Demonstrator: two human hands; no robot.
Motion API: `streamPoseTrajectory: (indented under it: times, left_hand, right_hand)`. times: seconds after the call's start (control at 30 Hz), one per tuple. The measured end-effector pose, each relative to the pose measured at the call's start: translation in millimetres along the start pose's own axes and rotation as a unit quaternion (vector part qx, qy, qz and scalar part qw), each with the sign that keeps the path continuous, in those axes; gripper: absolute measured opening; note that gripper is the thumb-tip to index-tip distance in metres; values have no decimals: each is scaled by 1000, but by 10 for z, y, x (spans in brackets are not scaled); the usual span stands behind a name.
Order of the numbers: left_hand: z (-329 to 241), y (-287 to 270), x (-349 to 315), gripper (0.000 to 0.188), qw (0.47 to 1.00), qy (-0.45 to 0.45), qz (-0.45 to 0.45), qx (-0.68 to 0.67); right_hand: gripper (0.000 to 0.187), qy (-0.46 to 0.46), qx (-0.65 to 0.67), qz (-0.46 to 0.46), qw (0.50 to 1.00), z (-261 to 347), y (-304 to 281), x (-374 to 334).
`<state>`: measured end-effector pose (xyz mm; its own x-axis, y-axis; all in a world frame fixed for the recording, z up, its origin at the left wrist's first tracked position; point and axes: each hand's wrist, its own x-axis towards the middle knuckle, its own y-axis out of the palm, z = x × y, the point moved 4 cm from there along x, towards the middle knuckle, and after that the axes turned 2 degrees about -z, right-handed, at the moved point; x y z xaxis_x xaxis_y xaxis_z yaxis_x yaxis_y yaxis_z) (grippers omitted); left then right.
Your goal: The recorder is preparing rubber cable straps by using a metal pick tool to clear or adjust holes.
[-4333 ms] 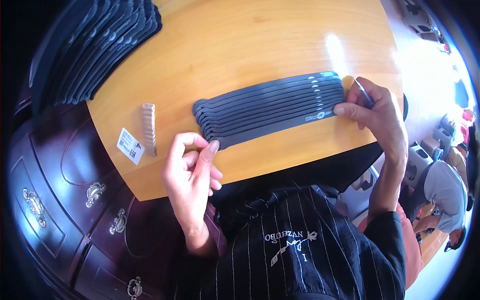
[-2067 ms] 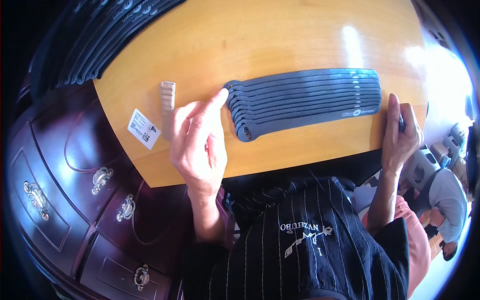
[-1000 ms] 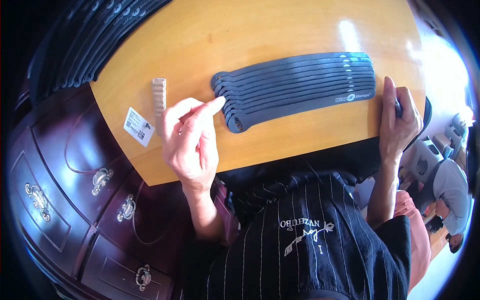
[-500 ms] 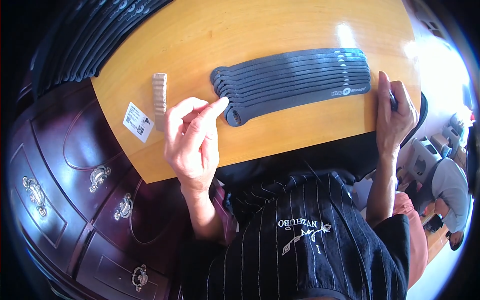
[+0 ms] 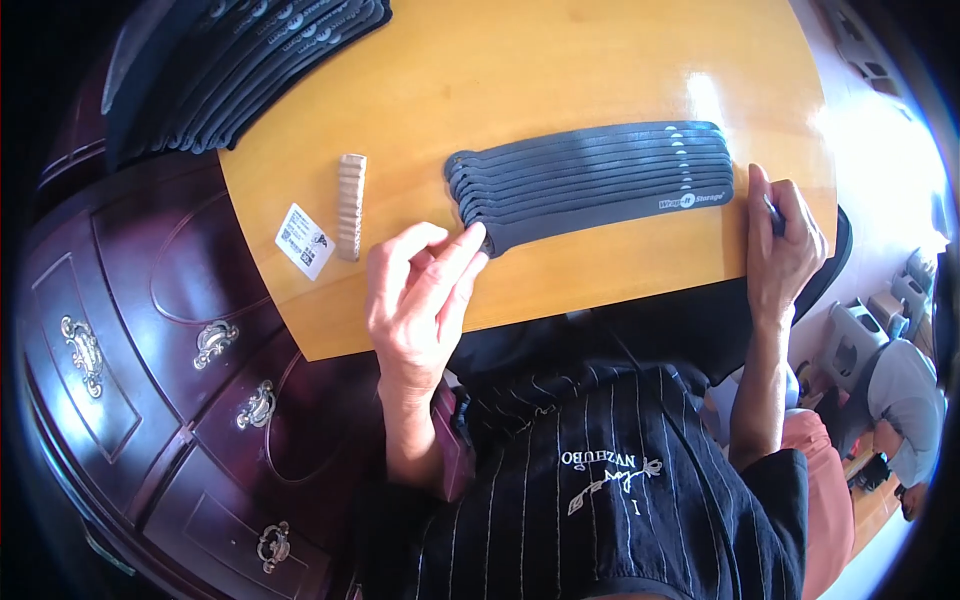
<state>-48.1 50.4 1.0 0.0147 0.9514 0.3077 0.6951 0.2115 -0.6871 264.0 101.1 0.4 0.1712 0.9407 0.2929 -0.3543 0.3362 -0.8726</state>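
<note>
A fanned row of dark grey-blue fabric storage straps lies on the wooden table, each overlapping the one behind it. Pale printing shows near their right ends. At the left end of the nearest strap, my left hand pinches with thumb and forefinger, covering most of the hole there. Beyond the straps' right end, my right hand rests at the table's edge, curled around a small dark thing like the end of a pen. Most of that thing is hidden in the fist.
To the left lie a white printed label and a narrow ridged beige strip. More dark straps are piled at the far left corner. Dark red drawers stand left of the table. Another person is at the far right.
The view has shifted, so the table things sit further right. My left fingers have moved onto the nearest strap's end, over its hole. My right hand keeps its grip.
</note>
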Motion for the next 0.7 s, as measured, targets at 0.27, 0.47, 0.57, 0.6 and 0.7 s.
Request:
streamPoseTrajectory:
  times: [0.27, 0.47, 0.57, 0.6, 0.7]
  left_hand:
    - [152, -287, 212, 29, 964, -85, -113, 226]
    - [141, -273, 278, 29, 973, -123, -75, 179]
    - [197, -289, 256, 29, 976, -102, -76, 177]
    - [180, -290, 251, 29, 978, -115, -69, 159]
    - [79, -140, 230, 34, 986, -159, -39, 28]
  right_hand:
    - [20, -218, 156, 222, 937, 1091, -17, -210]
    - [12, -369, 169, 227, 885, 1741, 465, -282]
    - [13, -334, 90, 254, 903, 1857, 555, -280]
    - [13, -314, 59, 285, 904, 1889, 579, -284]
    - [18, -295, 110, 342, 885, 1754, 613, -142]
